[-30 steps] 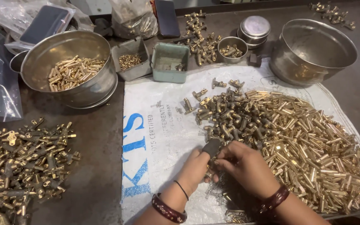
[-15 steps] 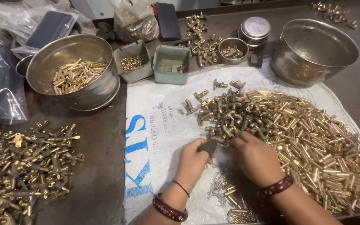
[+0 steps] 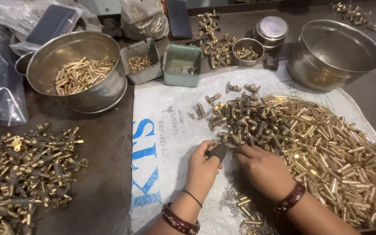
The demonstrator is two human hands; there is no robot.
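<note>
A white printed sack (image 3: 166, 130) is spread over the dark table (image 3: 105, 174), and a broad heap of brass parts (image 3: 310, 143) covers its right half, reaching right up to the hands. At the far left a steel bowl (image 3: 77, 69) holds short brass tubes; beside it stand a grey tray (image 3: 142, 61) and a green tray (image 3: 181, 64), with a small tin (image 3: 248, 48) and a second steel bowl (image 3: 338, 52) farther right. A separate pile of brass fittings (image 3: 25, 169) lies on the bare table to the left. The left hand (image 3: 202, 169) is curled closed around a dark tool (image 3: 216, 151), which sits at the heap's near edge, its long axis running from the palm up and slightly right toward the heap. The right hand (image 3: 264, 169) lies palm down, fingers bent and pointing left at the tool's tip; whether it pinches a piece cannot be told. Both wrists wear dark red bangles.
</note>
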